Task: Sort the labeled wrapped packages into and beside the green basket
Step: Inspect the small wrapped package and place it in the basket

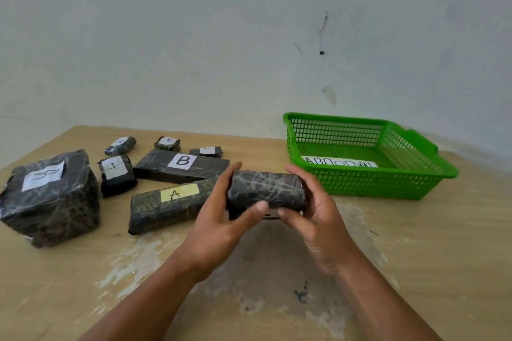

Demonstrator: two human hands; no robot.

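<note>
Holding a dark wrapped package [267, 188] low over the table [415, 257] in the head view, the left hand [221, 219] and right hand [318, 219] are gripping its two ends, with thumbs pressing the near face and fingers curling close together round the far side; no label is showing. Just right of it, the green basket [360, 183] is holding only a paper sheet [340, 162], with no packages in or beside it, so sorting is looking barely started. Seven more are waiting at left, including a long A package [171, 202], a long B package [181, 165] and a big block [50, 196].
</note>
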